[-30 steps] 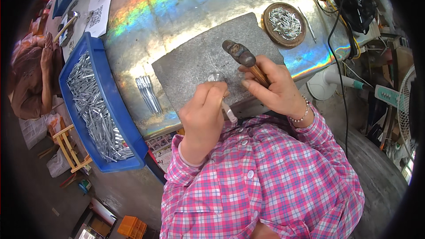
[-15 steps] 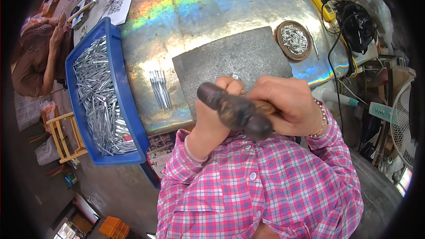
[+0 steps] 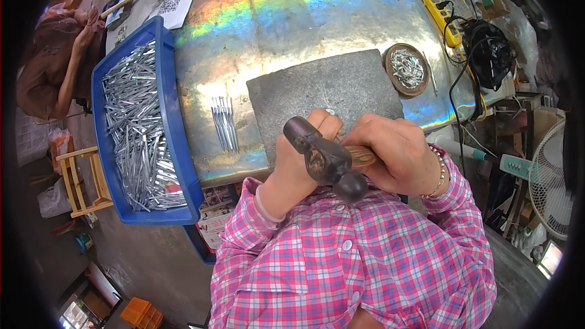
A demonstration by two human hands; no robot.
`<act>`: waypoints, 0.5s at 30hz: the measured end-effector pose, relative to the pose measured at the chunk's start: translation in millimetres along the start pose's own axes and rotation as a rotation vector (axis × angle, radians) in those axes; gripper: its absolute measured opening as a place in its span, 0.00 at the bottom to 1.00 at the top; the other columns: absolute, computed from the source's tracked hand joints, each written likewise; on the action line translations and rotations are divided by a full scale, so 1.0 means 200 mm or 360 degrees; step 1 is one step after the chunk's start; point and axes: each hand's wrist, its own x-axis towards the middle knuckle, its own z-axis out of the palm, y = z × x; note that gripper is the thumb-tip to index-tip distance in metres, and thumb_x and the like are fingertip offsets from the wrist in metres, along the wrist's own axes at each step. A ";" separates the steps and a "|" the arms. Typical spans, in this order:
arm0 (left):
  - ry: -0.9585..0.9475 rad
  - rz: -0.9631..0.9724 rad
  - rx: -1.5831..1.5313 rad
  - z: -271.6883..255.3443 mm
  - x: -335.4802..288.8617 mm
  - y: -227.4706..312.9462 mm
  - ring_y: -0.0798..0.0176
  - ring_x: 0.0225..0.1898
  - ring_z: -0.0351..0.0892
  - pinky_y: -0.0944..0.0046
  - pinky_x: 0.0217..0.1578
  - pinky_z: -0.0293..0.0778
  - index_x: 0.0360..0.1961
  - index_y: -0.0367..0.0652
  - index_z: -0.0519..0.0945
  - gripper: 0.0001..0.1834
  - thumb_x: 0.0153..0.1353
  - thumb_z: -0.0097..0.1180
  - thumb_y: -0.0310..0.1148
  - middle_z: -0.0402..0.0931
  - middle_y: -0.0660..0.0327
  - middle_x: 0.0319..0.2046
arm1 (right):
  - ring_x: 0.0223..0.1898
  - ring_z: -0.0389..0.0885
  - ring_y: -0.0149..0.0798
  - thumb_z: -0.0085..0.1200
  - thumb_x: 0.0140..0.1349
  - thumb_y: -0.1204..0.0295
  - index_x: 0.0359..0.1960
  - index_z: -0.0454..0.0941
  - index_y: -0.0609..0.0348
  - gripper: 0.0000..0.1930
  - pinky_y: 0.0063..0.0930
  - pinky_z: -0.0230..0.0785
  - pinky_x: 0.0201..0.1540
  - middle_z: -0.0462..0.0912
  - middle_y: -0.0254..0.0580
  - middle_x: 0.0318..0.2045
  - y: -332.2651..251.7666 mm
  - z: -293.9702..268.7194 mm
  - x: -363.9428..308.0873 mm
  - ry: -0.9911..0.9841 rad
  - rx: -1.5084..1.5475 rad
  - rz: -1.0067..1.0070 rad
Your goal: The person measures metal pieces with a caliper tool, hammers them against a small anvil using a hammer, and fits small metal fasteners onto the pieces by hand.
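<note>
Silvery bench [image 3: 292,33]: hammer [image 3: 322,163] drawn across L hand [image 3: 290,173]

Vs 1 s ago, hammer head's moved left & now hangs in front of L hand; R hand [image 3: 393,152] has come in close beside it. Prob. means no blow is landing rn & both hands are busy at the same spot. R hand is wrapped round the wooden handle [image 3: 364,156]. L fingers are curled near the front of the dark slab [image 3: 323,82]; can't tell what they grip, view's blocked. Small pale bit [image 3: 330,111] shows by L fingertips.

Bench has rainbow glare. L of slab: row of silver rods [image 3: 225,123], then blue tray [image 3: 173,122] w/ lots more. R: round dish [image 3: 388,64] w/ tiny metal pcs [image 3: 407,68]. Further out: co-worker in brown [image 3: 55,79] far L, yellow power strip [image 3: 440,15] & fan [image 3: 551,189] on R.
</note>
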 end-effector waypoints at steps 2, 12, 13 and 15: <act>0.0016 0.0010 0.0010 0.01 0.00 0.00 0.54 0.24 0.73 0.59 0.19 0.68 0.29 0.47 0.72 0.10 0.45 0.59 0.31 0.67 0.59 0.26 | 0.23 0.78 0.44 0.62 0.44 0.78 0.34 0.74 0.62 0.14 0.29 0.67 0.22 0.77 0.43 0.25 0.00 -0.01 -0.01 -0.0013 -0.0036 0.0000; 0.0193 0.0030 0.0091 0.04 -0.02 -0.01 0.51 0.22 0.77 0.56 0.21 0.72 0.31 0.47 0.73 0.12 0.45 0.54 0.19 0.73 0.60 0.29 | 0.28 0.79 0.30 0.56 0.55 0.81 0.45 0.69 0.64 0.16 0.24 0.69 0.28 0.76 0.40 0.32 -0.06 -0.11 -0.09 0.0043 0.0370 0.0569; 0.0172 0.0015 0.0059 0.04 -0.01 -0.01 0.51 0.22 0.77 0.56 0.21 0.72 0.31 0.47 0.73 0.13 0.45 0.52 0.17 0.73 0.60 0.29 | 0.28 0.80 0.36 0.58 0.54 0.79 0.45 0.69 0.64 0.17 0.26 0.70 0.29 0.77 0.46 0.36 -0.05 -0.11 -0.13 0.0155 0.0390 0.0616; 0.0159 0.0022 0.0041 0.04 -0.01 -0.01 0.51 0.22 0.77 0.56 0.20 0.71 0.32 0.47 0.73 0.14 0.44 0.52 0.16 0.73 0.60 0.29 | 0.28 0.80 0.39 0.58 0.55 0.80 0.47 0.69 0.64 0.17 0.26 0.70 0.30 0.77 0.47 0.36 -0.05 -0.13 -0.17 0.0189 0.0423 0.0579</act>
